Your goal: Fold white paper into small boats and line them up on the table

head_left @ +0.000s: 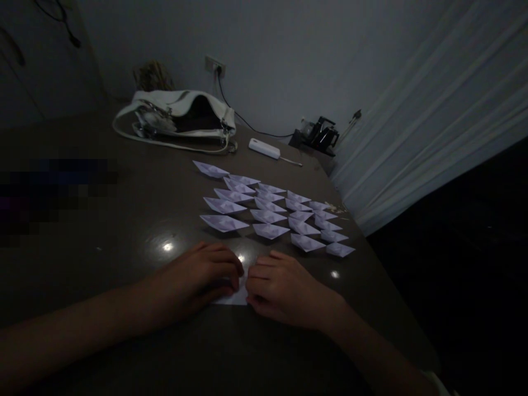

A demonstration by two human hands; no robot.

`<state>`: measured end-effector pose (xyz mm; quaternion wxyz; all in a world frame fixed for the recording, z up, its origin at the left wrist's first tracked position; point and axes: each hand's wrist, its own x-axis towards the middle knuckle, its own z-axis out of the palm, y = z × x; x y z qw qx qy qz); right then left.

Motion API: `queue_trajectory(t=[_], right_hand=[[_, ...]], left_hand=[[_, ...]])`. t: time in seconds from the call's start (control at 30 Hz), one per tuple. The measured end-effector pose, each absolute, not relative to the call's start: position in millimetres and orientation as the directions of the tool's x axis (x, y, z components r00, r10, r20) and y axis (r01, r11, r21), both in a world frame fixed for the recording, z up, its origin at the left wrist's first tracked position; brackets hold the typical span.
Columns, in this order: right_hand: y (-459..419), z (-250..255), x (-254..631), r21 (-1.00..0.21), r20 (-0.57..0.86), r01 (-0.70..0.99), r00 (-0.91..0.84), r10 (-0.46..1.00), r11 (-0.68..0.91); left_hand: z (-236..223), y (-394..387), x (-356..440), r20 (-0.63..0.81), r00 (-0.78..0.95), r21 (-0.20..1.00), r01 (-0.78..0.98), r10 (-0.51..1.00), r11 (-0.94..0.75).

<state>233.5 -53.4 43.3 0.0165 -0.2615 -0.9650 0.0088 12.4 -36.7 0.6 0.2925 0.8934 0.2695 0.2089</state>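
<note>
Dim room, pale wall (pixel 264 82) across the top of the frame, sheer white curtain (pixel 412 110) down the upper right. Dark glossy worktop (pixel 136 220) fills most of the rest, with a few light reflections near your hands.

Your left forearm comes in from the lower left edge, nearly flat and low over the worktop, angled up toward lower centre. Your right forearm enters from the bottom right corner, pale cuff (pixel 435 382) just showing, and slants up and left. Wrists low, backs of both hands turned upward, the two nearly meeting at lower centre.

Left hand (pixel 216 272): half closed, fingers bent over, fingertips down at the white paper (pixel 235 298), thumb low beside them. Right hand (pixel 276 283): curled tighter, fingers tucked together at the paper's right side. Both touch it; can't tell whether either one pinches or just presses. Paper lies on the worktop between and partly under your hands, so most of its shape is hidden from you.

Just beyond your hands, right of centre: folded paper boats (pixel 268 216) in uneven rows, close together, some overlapping in view. White bag (pixel 169 99) sits upper left, mouth gaping. White device with a strap (pixel 264 148) lies between bag and boats, off to the right.
</note>
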Motion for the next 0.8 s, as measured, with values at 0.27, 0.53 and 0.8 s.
queue_trajectory(t=[0.27,0.53,0.8], right_hand=[[-51,37,234,-0.076,0.051,0.542,-0.836,0.546,0.837],[-55,42,233,-0.103,0.038,0.477,-0.875,0.483,0.873],[-45,31,235,-0.102,0.117,0.579,-0.801,0.588,0.809]], left_hand=[[-3,-34,12,0.212,0.793,0.634,0.333,0.571,-0.698],[-3,-33,12,0.218,0.792,0.641,0.324,0.570,-0.696],[-2,-32,12,0.192,0.803,0.622,0.346,0.564,-0.703]])
